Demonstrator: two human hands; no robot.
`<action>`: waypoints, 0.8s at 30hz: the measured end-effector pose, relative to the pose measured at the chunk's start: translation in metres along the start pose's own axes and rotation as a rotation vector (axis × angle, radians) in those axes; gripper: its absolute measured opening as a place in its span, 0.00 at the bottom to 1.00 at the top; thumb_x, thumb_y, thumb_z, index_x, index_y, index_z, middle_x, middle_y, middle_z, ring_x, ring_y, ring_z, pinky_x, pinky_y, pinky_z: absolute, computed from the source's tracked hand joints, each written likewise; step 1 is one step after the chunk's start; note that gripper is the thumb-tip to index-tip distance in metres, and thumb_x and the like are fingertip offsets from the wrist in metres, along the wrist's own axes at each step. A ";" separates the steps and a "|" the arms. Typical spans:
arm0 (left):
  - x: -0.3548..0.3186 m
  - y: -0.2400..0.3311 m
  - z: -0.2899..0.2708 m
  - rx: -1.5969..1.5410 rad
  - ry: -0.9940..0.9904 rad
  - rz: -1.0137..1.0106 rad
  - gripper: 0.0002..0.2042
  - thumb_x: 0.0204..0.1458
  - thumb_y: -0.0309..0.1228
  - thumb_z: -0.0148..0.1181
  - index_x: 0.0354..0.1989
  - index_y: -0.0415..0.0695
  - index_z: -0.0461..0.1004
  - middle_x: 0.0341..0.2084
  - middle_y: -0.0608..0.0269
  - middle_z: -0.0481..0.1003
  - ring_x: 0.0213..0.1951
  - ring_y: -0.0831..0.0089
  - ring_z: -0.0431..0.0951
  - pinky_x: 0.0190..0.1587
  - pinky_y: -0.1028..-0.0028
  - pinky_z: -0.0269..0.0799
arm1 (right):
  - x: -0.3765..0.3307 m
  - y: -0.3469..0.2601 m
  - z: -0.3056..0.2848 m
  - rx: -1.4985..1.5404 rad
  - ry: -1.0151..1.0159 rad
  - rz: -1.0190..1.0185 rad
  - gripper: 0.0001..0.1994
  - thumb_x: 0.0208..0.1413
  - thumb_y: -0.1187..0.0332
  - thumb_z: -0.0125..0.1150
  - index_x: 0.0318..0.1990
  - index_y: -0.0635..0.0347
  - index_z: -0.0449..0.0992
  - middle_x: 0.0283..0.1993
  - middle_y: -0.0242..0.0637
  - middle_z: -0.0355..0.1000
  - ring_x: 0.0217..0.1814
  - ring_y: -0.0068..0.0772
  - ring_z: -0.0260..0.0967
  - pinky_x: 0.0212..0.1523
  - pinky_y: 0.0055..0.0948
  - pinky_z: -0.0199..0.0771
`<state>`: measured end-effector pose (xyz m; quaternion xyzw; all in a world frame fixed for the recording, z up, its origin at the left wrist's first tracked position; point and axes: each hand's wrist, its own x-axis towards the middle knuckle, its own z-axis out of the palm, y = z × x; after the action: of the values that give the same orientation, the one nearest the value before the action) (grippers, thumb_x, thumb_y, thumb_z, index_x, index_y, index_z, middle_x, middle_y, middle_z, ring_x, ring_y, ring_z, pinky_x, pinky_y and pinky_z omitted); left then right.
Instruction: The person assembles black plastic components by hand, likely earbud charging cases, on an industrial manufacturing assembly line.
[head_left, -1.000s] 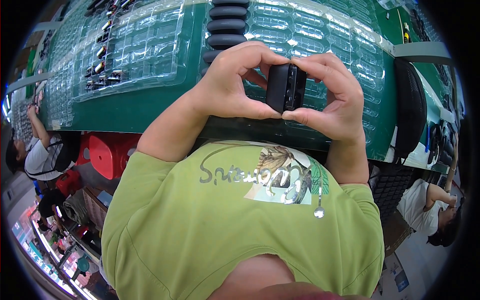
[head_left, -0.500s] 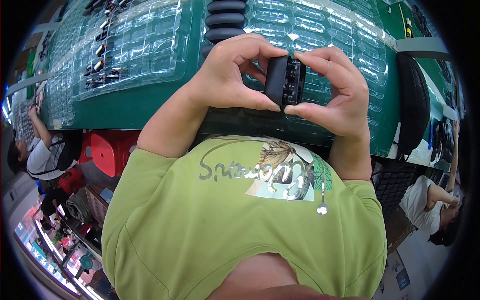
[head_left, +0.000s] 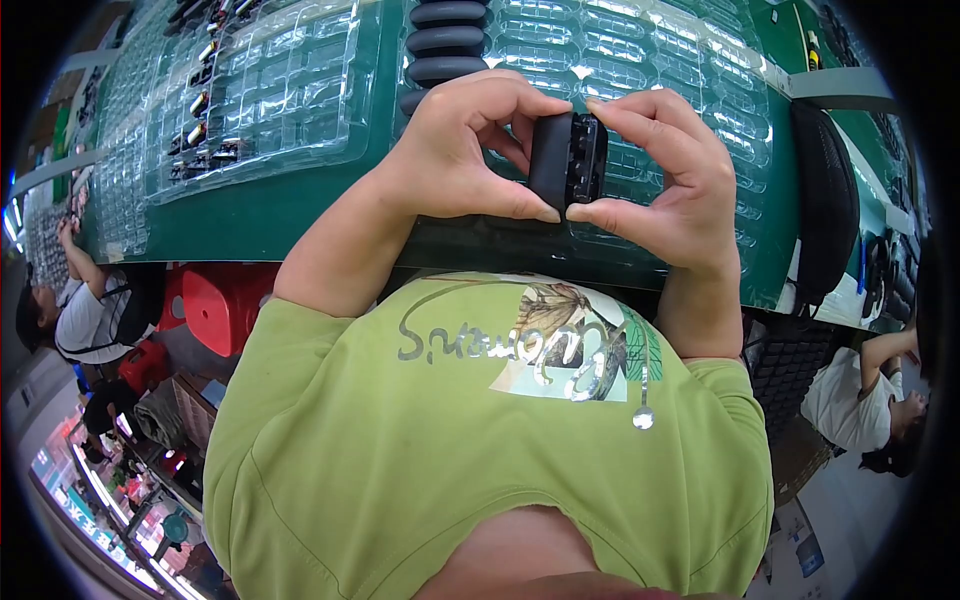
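Left hand: the left hand comes up from the lower left and is curled around the left side of a small black box; its thumb lies under the box's near edge and its bent fingers arch over the far edge, grasping it.
Right hand: the right hand meets it from the right, with the forefinger laid over the top of the box and the thumb pressed to its near right corner, so it too is clamped on the box.
Black box: it is held upright between both hands, in the air above the near edge of the green table, roughly in the middle of the view; its right face shows ribs or slots, though the detail is too small to read clearly.
Trays: clear plastic trays with many small pockets cover the table on the far left, and another run of them lies to the far right behind the hands; a few pockets at the far left hold small dark parts.
Black rings: a stack of black rounded rings stands on the table just beyond the left hand.
Shirt: a green shirt with a printed picture fills the near part of the view.
Stool: a red stool sits below the table on the left.
Other people: one person in a white top is at the left edge, another at the right edge, both well apart from the hands.
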<state>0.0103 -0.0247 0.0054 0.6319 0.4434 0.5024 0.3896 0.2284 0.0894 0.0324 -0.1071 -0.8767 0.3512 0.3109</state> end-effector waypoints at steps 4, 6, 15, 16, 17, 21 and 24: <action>0.001 -0.002 0.000 -0.025 0.007 -0.009 0.35 0.32 0.28 0.83 0.53 0.35 0.75 0.40 0.62 0.73 0.40 0.76 0.79 0.42 0.75 0.82 | 0.000 -0.005 0.002 -0.038 0.041 -0.014 0.32 0.27 0.61 0.83 0.46 0.63 0.81 0.40 0.43 0.76 0.40 0.41 0.73 0.40 0.32 0.74; 0.001 -0.003 0.000 -0.026 0.015 -0.007 0.35 0.32 0.29 0.83 0.53 0.35 0.75 0.40 0.63 0.73 0.40 0.76 0.79 0.43 0.75 0.82 | 0.000 -0.008 0.000 -0.060 0.043 -0.021 0.32 0.26 0.61 0.83 0.46 0.63 0.81 0.39 0.43 0.75 0.40 0.41 0.73 0.40 0.32 0.74; 0.000 -0.006 0.001 -0.140 0.014 -0.015 0.34 0.33 0.28 0.82 0.54 0.37 0.75 0.42 0.63 0.73 0.44 0.74 0.80 0.46 0.73 0.82 | 0.003 -0.010 0.001 -0.033 0.044 -0.027 0.32 0.26 0.62 0.83 0.46 0.63 0.81 0.38 0.42 0.75 0.39 0.40 0.73 0.38 0.32 0.74; 0.000 -0.006 0.001 -0.130 0.013 -0.011 0.34 0.33 0.28 0.82 0.54 0.37 0.74 0.42 0.63 0.73 0.44 0.74 0.80 0.46 0.72 0.82 | 0.004 -0.010 0.001 -0.035 0.038 -0.024 0.32 0.26 0.62 0.83 0.46 0.63 0.81 0.38 0.42 0.75 0.39 0.40 0.73 0.38 0.31 0.74; 0.000 -0.006 0.002 -0.121 0.011 -0.008 0.35 0.33 0.28 0.82 0.54 0.36 0.74 0.42 0.63 0.73 0.44 0.74 0.79 0.46 0.72 0.82 | 0.004 -0.010 0.001 -0.036 0.031 -0.021 0.32 0.26 0.62 0.83 0.46 0.63 0.81 0.38 0.42 0.75 0.39 0.40 0.73 0.38 0.31 0.74; 0.000 -0.006 0.002 -0.112 0.007 -0.001 0.34 0.33 0.28 0.82 0.53 0.36 0.74 0.42 0.62 0.73 0.43 0.74 0.79 0.46 0.72 0.82 | 0.003 -0.010 0.004 -0.016 0.037 -0.021 0.33 0.26 0.62 0.83 0.46 0.63 0.81 0.39 0.42 0.75 0.39 0.40 0.73 0.39 0.31 0.74; -0.001 -0.005 0.002 -0.116 0.007 0.002 0.34 0.32 0.27 0.82 0.52 0.36 0.75 0.42 0.62 0.73 0.43 0.75 0.79 0.45 0.72 0.82 | 0.003 -0.010 0.003 -0.030 0.012 -0.025 0.33 0.26 0.62 0.83 0.47 0.63 0.81 0.39 0.41 0.75 0.39 0.39 0.73 0.39 0.31 0.75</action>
<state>0.0113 -0.0238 -0.0003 0.6067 0.4142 0.5299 0.4236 0.2243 0.0819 0.0390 -0.1029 -0.8812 0.3334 0.3189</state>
